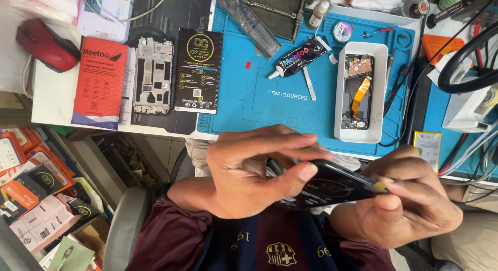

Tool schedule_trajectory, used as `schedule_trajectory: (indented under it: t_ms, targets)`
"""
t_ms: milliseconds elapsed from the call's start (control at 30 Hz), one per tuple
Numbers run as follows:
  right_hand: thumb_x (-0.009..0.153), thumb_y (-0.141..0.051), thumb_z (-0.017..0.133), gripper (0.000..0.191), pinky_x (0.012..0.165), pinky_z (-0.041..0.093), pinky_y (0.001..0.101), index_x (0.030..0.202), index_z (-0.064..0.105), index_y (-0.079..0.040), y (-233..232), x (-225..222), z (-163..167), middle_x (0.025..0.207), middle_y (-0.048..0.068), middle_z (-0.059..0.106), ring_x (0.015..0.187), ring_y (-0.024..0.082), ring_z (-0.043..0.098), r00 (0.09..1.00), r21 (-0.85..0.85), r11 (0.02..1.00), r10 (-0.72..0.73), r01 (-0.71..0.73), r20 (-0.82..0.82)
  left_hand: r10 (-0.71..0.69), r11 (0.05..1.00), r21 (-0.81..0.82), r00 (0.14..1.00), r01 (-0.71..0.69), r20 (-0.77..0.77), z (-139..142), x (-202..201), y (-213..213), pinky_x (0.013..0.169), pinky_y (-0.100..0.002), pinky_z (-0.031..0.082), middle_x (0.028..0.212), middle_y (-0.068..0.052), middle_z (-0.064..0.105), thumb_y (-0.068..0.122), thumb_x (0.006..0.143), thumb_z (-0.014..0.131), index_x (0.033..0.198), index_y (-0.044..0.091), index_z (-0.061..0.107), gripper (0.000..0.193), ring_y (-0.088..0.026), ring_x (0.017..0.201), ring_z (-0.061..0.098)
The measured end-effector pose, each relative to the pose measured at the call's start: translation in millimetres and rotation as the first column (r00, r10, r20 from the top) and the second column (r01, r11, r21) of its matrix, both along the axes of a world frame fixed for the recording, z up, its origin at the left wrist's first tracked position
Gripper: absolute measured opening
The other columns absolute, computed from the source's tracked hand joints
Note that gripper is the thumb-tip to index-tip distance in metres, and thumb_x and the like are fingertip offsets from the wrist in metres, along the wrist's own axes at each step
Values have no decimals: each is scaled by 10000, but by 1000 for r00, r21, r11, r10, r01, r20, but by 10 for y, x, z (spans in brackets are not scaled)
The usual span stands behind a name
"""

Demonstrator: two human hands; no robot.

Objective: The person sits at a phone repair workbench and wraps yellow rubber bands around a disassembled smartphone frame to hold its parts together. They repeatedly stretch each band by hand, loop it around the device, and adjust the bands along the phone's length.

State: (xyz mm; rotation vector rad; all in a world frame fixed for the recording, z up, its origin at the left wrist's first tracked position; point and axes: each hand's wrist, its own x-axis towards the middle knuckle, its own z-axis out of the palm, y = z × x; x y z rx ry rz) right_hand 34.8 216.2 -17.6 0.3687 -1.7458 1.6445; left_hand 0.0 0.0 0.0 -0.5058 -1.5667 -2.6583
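A flat black glossy phone panel (pixel 332 189) is held between both hands, low in the view and in front of the surface edge. The left hand (pixel 254 170) is curled over the panel's left end, its fingers (pixel 306 172) pressed together with the thumb laid on the dark face. The right hand (pixel 410 203) grips the right end, its fingers (pixel 386 180) pinching the panel's edge where a small yellow tab (pixel 380 186) is seen.

Beyond the fingers, a blue rubber work mat (pixel 270 102) is spread on the surface. Just above the right fingers, a white oblong tray (pixel 381 94) holding an opened phone body with an orange flex cable (pixel 359 94) is placed. A black glue tube with a white nozzle (pixel 298 58) lies further up, between the two hands. Well to the left of the left fingers, a bare grey phone frame (pixel 153 76), a black printed packet (pixel 198 71) and a red packet (pixel 101 81) are laid side by side.
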Motion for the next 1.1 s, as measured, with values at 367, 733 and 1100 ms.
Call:
schedule_trajectory:
  t_ms: [367,733,1100]
  targets:
    - [955,-204,788,293,596,512,267,1168,701,-23,-114,154,174,898,138,649,706,200,623,991,81,989,118,-123,67,-17,994,104,999,13,37,-135,112,-53,927,-364,641,1061,-223,760,-47,1039,730,1304,-86,638,284,-254,1032,761]
    - [934,-171,801,264,609,479,253,1146,735,-27,-293,139,331,863,138,662,693,195,624,993,32,995,93,-95,78,-45,986,160,999,45,0,-182,-10,-53,925,-380,637,1065,-210,759,-19,1071,700,1285,-67,634,228,-250,1029,750]
    - [925,-195,828,287,611,481,248,1134,734,-23,-352,135,394,883,132,667,699,187,628,988,39,993,108,-113,109,-78,968,239,997,76,-1,-240,-99,-15,916,-403,645,1046,-213,748,4,1072,690,1284,-45,646,222,-255,1023,737]
